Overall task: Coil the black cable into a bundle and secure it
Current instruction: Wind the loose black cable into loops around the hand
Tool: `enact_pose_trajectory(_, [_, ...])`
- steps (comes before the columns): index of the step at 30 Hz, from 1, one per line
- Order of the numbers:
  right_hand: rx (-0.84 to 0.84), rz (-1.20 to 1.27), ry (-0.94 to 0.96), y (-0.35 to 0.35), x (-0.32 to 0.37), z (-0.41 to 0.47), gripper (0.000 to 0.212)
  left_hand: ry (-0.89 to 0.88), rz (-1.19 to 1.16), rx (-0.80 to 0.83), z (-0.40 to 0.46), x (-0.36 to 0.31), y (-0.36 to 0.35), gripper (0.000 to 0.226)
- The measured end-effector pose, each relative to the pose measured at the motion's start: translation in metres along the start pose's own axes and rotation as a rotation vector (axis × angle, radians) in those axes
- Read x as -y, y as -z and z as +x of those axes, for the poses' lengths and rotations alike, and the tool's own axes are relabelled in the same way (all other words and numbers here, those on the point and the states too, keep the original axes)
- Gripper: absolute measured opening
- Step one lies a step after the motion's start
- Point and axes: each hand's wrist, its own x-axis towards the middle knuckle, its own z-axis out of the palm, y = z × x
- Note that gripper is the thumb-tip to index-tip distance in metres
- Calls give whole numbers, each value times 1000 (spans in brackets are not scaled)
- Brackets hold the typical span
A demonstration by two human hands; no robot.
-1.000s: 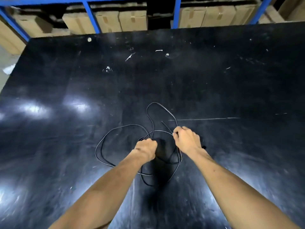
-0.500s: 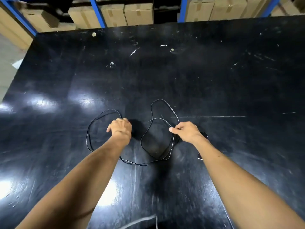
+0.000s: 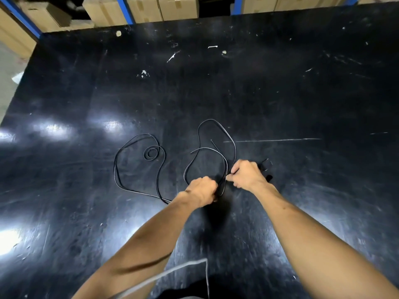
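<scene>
The black cable (image 3: 116,169) lies in loose loops on the black table (image 3: 280,93). One wide loop with a small curl inside spreads to the left; two narrower loops stand up behind my hands. My left hand (image 3: 203,189) is closed on the cable where the loops meet. My right hand (image 3: 246,175) pinches the cable just to the right of it, fingers almost touching the left hand. A small black strap-like piece (image 3: 266,167) lies right behind the right hand, partly hidden.
White scraps and scratches (image 3: 172,57) dot the far half of the table. Cardboard boxes (image 3: 142,7) on blue shelving stand beyond the far edge. A pale cord (image 3: 205,268) hangs near my body at the bottom. The floor shows past the table's left edge.
My left hand has moved right from the left loop to meet the right hand, closing on the cable. The left loop now lies free on the table with a small curl in it.
</scene>
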Motion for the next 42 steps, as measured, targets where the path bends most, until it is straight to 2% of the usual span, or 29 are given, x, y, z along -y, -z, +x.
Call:
enact_pose_trajectory(2, [55,-36,-48,-10,4,-7,21,29,-123,-6,2,8,-1,11])
enact_pose_trajectory(5, [-7,-92,-97,-20,10,-7,21,22,-231,-11,4,19,-3,11])
enact_pose_trajectory(9, [-124,-120,-151,-31,19,-9,34,-97,-98,-64,3,18,-3,16])
enact_pose_trajectory(12, [-179,52,-244,-24,23,-17,33,-136,-118,-143,-3,12,5,23])
enact_pose_trajectory(14, [-284,240,-294,-5,24,-23,22,-58,-300,-169,-12,12,18,32])
enact_pose_trajectory(15, [-392,315,-275,10,28,-26,16,4,-460,-179,-16,10,29,39])
enact_pose_trajectory(18, [-633,564,-3,49,46,-54,11,135,-1185,-222,-25,1,68,63])
enact_pose_trajectory(19, [-620,695,101,57,56,-68,12,108,-1393,-225,-27,-2,81,70])
enact_pose_trajectory(21, [-480,893,276,64,73,-92,21,-15,-1693,-150,-31,-5,104,83])
enact_pose_trajectory(24, [-249,930,418,56,86,-124,19,-215,-1922,29,-52,-5,134,90])
enact_pose_trajectory(28, [-143,842,393,39,82,-144,14,-442,-2025,-41,-76,5,168,62])
enact_pose_trajectory(29, [-141,841,379,36,80,-146,14,-460,-2088,-52,-81,6,174,65])
enact_pose_trajectory(32, [-121,857,339,31,81,-151,14,-392,-2210,-120,-91,8,189,100])
enact_pose_trajectory(34, [-78,843,338,29,87,-153,13,-373,-2238,-194,-96,10,198,113])
enact_pose_trajectory(38, [-12,787,313,25,99,-155,12,-452,-2304,-252,-95,26,214,115])
enact_pose_trajectory(42, [18,783,251,26,100,-150,8,-432,-2313,-293,-89,39,227,114])
